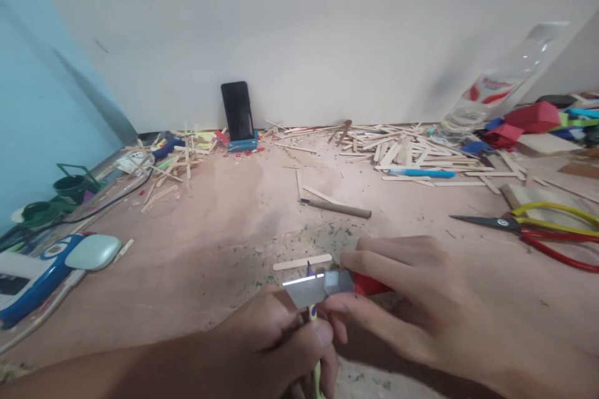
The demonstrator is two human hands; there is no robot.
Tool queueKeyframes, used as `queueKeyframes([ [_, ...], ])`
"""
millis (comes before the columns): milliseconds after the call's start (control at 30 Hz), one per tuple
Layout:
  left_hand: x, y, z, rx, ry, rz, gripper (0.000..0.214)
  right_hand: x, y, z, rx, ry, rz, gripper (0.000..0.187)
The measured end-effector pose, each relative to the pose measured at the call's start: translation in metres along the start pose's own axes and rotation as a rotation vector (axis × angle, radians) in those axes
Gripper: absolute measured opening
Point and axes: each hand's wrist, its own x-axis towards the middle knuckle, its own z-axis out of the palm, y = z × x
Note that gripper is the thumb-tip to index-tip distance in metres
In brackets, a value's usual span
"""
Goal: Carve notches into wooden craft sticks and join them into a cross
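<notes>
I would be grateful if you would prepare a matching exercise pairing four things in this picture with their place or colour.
Things:
1. Phone
2. Scissors
3. Bottle
4. Wide-bladed knife

Places and colours:
A. Clear, with red on its label
B. Held in the right hand
C. Upright in a blue stand
D. One yellow handle, one red

Right pairs: 1-C; 2-D; 3-A; 4-B.

A flat black phone (237, 109) is standing in a small blue holder (243, 143). A clear plastic bottle (491, 88) with a red-and-white label is standing by a messy pile of pale wooden sticks (401, 153). Pointy metal scissors (515, 223) with red and yellow handles are lying on the right.
</notes>
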Motion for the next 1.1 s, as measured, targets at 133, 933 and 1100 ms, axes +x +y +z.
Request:
queueKeyframes([
  [133,-0.003,0.001,0.0,-0.19,-0.014,-0.05,0.046,0.0,0.002,0.001,0.02,-0.047,0.005,0.019],
  [933,0.006,0.006,-0.002,-0.197,0.058,0.11,0.041,0.003,0.007,-0.015,-0.074,0.06,-0.02,0.026],
  [1100,0.001,0.027,-0.018,-0.209,0.42,0.207,0.026,0.014,0.035,-0.047,-0.315,0.112,0.246,0.043],
])
